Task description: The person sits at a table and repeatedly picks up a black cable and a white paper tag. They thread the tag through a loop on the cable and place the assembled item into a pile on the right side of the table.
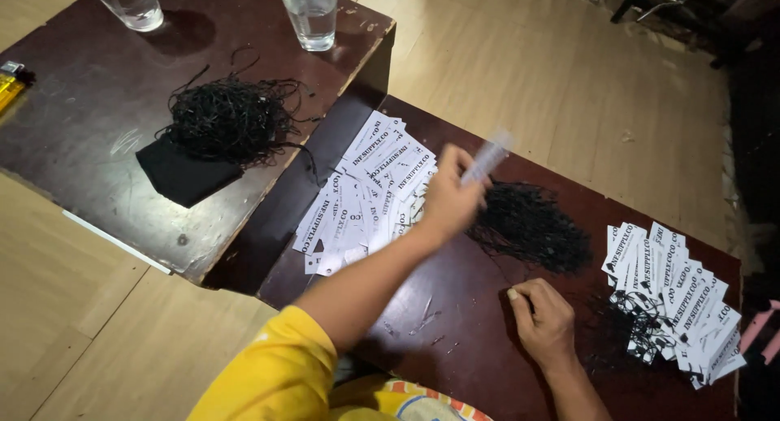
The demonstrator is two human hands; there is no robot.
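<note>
Dark wooden tabletop point(455, 323) carries our work: our left hand point(449, 200) pinches a white paper tag point(486, 159) aloft (blurred), right hand point(543, 319) fingers curled together empty, so the tangled black strings point(532, 224) beneath could snag.

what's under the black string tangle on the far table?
A black cloth lies flat under the string tangle; one corner sticks out toward the near edge of the table. The tangle covers the rest of the cloth, so how far it reaches can't be seen.

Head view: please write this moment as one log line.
left hand: holds blurred white tag | right hand: rests on dark table | black strings between tag piles
</note>
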